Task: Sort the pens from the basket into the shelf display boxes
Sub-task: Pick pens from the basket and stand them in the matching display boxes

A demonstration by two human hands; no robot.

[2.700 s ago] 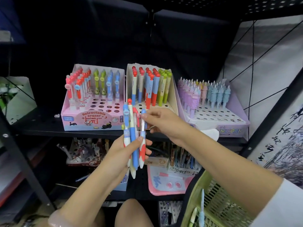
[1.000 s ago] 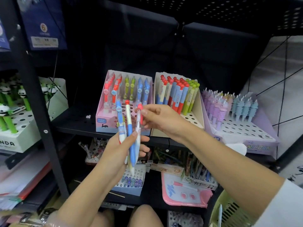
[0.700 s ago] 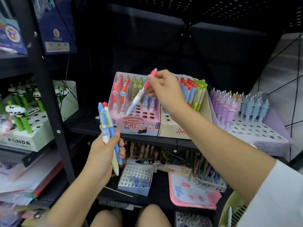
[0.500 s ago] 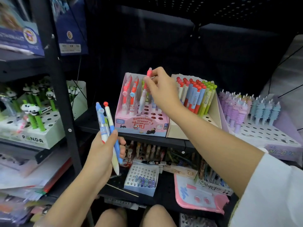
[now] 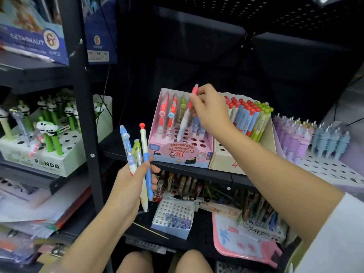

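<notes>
- Head view, centre of the frame: the right hand (image 5: 211, 110) pinches a pink-capped pen (image 5: 186, 113) near its top, thumb and fingers curled round the cap end.
- That pen stands nearly upright, its lower tip down at the holes of the pink display box (image 5: 178, 152) marked "Retractable eraser"; whether the tip sits inside a hole cannot be told.
- In the back rows of that box, to the left of the held pen, stand red pens (image 5: 166, 115), with a green one and blue ones beside them.
- Lower centre-left: the left hand (image 5: 131, 183) grips a bunch of three pens (image 5: 137, 154), fanned upward: a blue-capped one on the left, a green-capped one in the middle, a red-knobbed one with a blue grip on the right.
- Just to the right of the pink box sits a cream display box (image 5: 226, 158) packed with red-topped and green-topped pens.
- Far right, a lilac display box (image 5: 331, 168) holds purple and pale-blue pens.
- Left of the frame, behind the black shelf post (image 5: 82, 107), a white "PANDA" box (image 5: 47, 164) carries green panda-topped pens.
- The basket cannot be made out clearly here.
- Lower shelf: a small white holed box (image 5: 173, 217) and a pink case (image 5: 246, 243).
</notes>
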